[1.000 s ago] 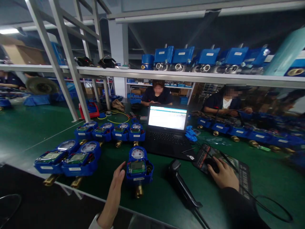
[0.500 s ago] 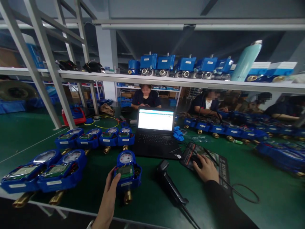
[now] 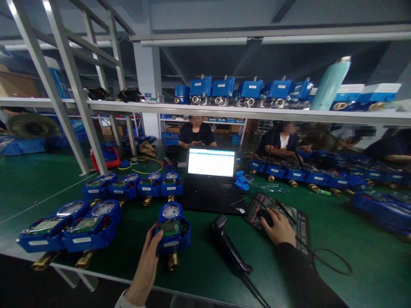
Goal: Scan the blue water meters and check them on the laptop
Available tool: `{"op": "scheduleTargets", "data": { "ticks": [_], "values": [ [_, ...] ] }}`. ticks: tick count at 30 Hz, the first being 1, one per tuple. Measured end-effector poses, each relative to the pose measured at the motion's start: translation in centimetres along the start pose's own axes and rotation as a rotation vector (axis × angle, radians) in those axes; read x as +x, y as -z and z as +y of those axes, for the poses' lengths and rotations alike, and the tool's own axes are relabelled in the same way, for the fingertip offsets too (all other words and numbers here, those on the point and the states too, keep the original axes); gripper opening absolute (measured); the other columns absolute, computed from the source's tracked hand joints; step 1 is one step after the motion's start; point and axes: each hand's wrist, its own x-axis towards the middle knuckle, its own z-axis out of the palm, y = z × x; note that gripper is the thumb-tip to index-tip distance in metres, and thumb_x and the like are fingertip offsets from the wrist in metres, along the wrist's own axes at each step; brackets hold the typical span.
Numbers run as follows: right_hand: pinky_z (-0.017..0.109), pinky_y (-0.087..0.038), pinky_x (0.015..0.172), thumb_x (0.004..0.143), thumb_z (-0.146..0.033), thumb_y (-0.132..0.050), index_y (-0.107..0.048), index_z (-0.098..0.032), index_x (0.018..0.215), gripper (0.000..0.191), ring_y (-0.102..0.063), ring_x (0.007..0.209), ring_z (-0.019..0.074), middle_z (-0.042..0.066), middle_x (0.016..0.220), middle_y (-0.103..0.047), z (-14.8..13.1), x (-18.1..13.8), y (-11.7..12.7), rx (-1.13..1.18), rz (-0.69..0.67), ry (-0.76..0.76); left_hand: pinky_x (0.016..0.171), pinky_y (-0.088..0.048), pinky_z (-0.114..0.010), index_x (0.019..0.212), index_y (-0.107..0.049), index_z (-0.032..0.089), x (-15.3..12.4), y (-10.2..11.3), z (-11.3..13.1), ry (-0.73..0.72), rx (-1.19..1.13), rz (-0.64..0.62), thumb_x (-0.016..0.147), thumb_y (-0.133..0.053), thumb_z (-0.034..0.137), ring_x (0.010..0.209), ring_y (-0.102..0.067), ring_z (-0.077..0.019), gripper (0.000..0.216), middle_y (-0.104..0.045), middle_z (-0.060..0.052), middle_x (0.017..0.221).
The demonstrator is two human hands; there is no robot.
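Note:
A blue water meter (image 3: 174,244) with a round dial, an exposed green circuit board and a brass pipe end stands at the front of the bench. My left hand (image 3: 150,248) grips its left side, thumb by the board. On a dark printed mouse pad (image 3: 303,226), my right hand (image 3: 280,226) is closed over a black computer mouse (image 3: 266,217). Between my hands lies a black barcode scanner (image 3: 229,246), its cable running to the front edge. Behind the meter an open laptop (image 3: 210,184) shows a bright, mostly white page, too small to read.
Several more blue meters (image 3: 91,231) stand in rows at left, others (image 3: 295,174) at right. A blue crumpled glove (image 3: 241,181) lies beside the laptop. Overhead, a shelf (image 3: 205,110) holds blue meters and a teal bottle (image 3: 332,83). Co-workers (image 3: 197,132) sit across the bench.
The view has shifted slightly, so the things at left appear a little farther right. Both hands keep their places on the meter and the mouse.

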Motion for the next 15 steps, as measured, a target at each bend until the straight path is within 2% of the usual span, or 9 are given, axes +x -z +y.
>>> {"op": "scheduleTargets", "data": {
  "ticks": [4,12,15],
  "values": [
    [0.043,-0.048,0.092,0.084,-0.054,-0.034,-0.063,-0.013,0.118,0.061,-0.056,0.108,0.0304,0.015,0.119,-0.06,0.0,0.0,0.1,0.003,-0.032,-0.022,0.098,-0.044,-0.037,0.132,-0.045,0.026,-0.5,-0.4,0.3,-0.027,-0.021,-0.023,0.083,-0.065,0.039,0.112,-0.057,-0.024,0.055,-0.058,-0.009,0.121],
    [0.047,-0.045,0.095,0.081,-0.058,-0.031,-0.061,-0.014,0.121,0.067,-0.053,0.112,0.0333,0.016,0.122,-0.059,-0.6,0.2,0.9,0.013,-0.125,-0.092,0.097,-0.045,-0.036,0.129,-0.047,0.024,-0.9,-0.9,0.1,-0.077,-0.079,-0.057,0.083,-0.066,0.037,0.113,-0.057,-0.0243,0.051,-0.059,-0.009,0.122],
    [0.052,-0.045,0.095,0.079,-0.062,-0.029,-0.061,-0.014,0.121,0.072,-0.053,0.112,0.0367,0.017,0.124,-0.058,0.0,0.2,1.1,0.025,-0.161,-0.106,0.097,-0.044,-0.037,0.129,-0.046,0.022,-1.4,-1.1,0.1,-0.095,-0.096,-0.081,0.081,-0.067,0.039,0.115,-0.055,-0.0263,0.055,-0.057,-0.011,0.126]
  ]
}}
